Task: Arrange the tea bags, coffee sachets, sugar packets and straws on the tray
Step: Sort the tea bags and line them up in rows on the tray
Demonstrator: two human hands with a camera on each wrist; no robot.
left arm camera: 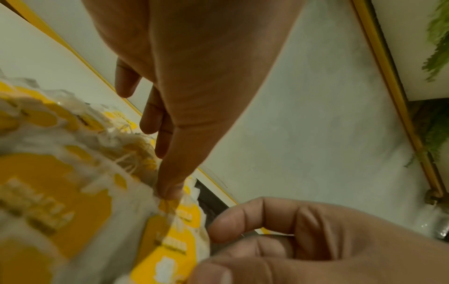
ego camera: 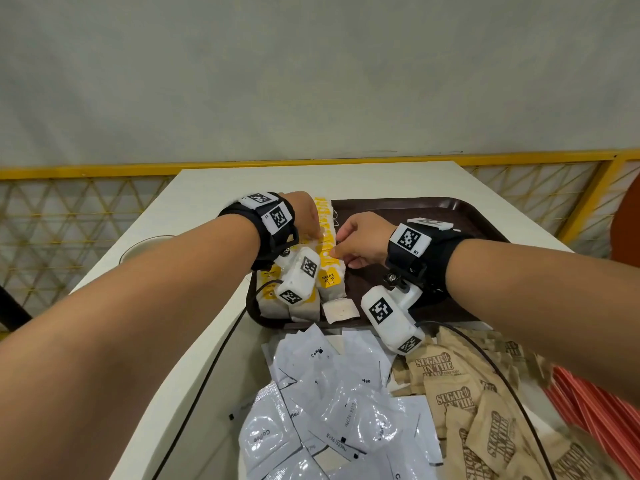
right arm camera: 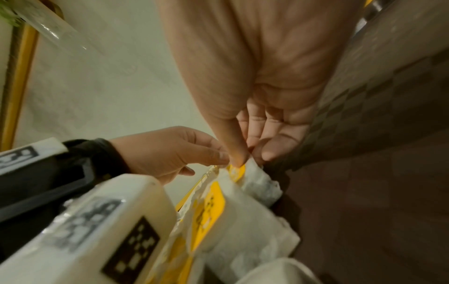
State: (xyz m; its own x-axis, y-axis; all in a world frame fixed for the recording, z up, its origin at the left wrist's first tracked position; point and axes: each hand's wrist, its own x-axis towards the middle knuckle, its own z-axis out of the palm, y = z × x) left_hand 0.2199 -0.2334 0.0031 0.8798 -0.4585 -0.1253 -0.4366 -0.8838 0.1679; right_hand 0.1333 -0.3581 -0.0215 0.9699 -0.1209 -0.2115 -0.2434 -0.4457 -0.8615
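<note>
Right now both hands work the row of tea bags [ego camera: 327, 247] standing along the left edge of the brown tray [ego camera: 450, 209], its long axis running away from the person. The left hand [ego camera: 304, 216] reaches down from the row's left side, fingers [left arm camera: 170, 190] extended onto the top edges; the right hand [ego camera: 360, 239] comes from the tray's inner side, thumb and forefinger pinching one bag's top. Both are equally near. One loose tea bag [ego camera: 340, 310] lies flat beside the row's near end. Nearer than the tray, on the table [ego camera: 214, 188], lie heaped coffee sachets [ego camera: 332, 403], sugar packets [ego camera: 471, 410] and red straws [ego camera: 588, 407], none on the tray.
</note>
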